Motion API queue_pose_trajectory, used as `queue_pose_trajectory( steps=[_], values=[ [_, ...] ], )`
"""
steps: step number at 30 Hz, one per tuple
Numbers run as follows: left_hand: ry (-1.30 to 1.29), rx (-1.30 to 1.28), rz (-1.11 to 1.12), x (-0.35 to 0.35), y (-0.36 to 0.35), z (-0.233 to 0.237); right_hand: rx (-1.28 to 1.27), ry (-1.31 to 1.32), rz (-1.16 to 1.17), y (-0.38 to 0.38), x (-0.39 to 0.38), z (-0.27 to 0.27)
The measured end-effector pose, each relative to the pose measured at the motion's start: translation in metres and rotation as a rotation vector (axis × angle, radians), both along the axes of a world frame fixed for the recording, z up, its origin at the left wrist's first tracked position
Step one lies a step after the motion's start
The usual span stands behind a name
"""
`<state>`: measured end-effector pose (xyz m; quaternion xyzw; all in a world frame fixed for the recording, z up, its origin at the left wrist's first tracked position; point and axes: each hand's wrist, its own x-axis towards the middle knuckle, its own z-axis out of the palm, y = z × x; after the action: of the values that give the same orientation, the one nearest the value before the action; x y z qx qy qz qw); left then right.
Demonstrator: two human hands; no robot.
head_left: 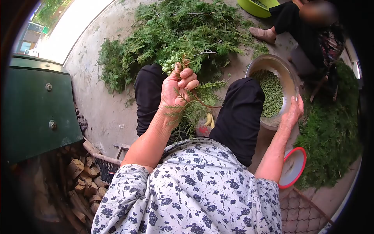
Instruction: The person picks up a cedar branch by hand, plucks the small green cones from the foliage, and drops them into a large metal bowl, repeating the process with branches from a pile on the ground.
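My left hand (179,87) is closed around an evergreen sprig (200,103) in front of my lap. Pale green cones (171,62) cluster above its fingers, and leafy fronds hang down below the fist. At the right, my right hand (293,111) is at the edge of a metal basin (279,124), its fingers closed on the rim. Many small green cones (270,93) lie inside the basin, which is beside my right knee.
A large heap of evergreen branches (167,31) covers the floor ahead; another pile (327,136) lies at right. Nearby are a red-rimmed bowl (303,167), a seated person's shoe (263,35), a lime-green tub (253,11), split firewood (76,167) and a green metal box (35,113).
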<state>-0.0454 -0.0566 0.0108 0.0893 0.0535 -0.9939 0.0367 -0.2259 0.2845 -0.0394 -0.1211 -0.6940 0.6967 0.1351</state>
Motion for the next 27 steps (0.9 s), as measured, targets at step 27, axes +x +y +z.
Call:
queue_pose_trajectory(
  steps=[27],
  values=[
    [-0.307,-1.008,0.045,0.007,0.023,0.02,0.418,0.149,1.226,-0.166,0.148,0.034]
  ],
)
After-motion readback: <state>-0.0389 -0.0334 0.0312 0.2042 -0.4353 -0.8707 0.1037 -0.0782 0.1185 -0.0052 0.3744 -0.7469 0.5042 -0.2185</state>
